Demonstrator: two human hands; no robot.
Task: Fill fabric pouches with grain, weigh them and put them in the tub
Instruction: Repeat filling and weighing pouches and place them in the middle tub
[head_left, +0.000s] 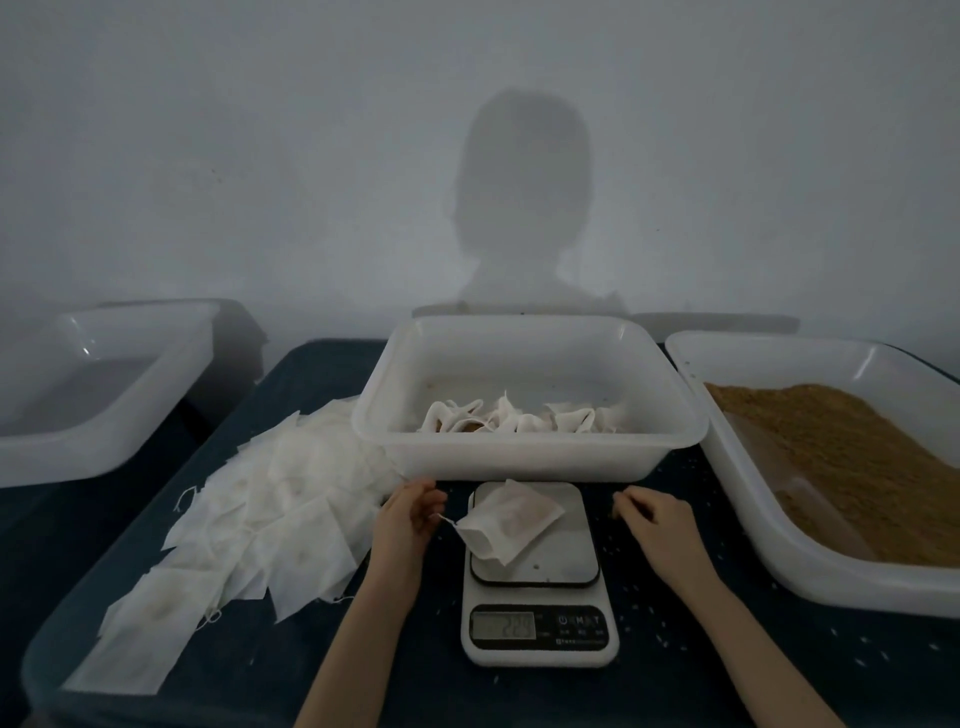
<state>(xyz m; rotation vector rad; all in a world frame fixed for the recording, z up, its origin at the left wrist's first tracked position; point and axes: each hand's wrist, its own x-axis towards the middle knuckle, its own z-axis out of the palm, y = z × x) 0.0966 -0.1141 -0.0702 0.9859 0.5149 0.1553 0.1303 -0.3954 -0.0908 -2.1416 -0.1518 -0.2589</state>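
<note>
A filled white fabric pouch (511, 519) lies on the platform of a small white digital scale (537, 577), whose display is lit. My left hand (410, 514) pinches the pouch's drawstring at its left corner. My right hand (652, 525) hovers to the right of the scale with its fingers curled; a drawstring end may be pinched in it, but that is too small to tell. Behind the scale stands a white tub (524, 457) holding several filled pouches (514, 418). A tub of brown grain (852, 467) sits at the right.
A heap of empty white pouches (249, 525) spreads over the dark tray at the left. Another white tub (88, 431) stands at the far left. Loose grains are scattered on the dark surface around the scale. A grey wall rises behind.
</note>
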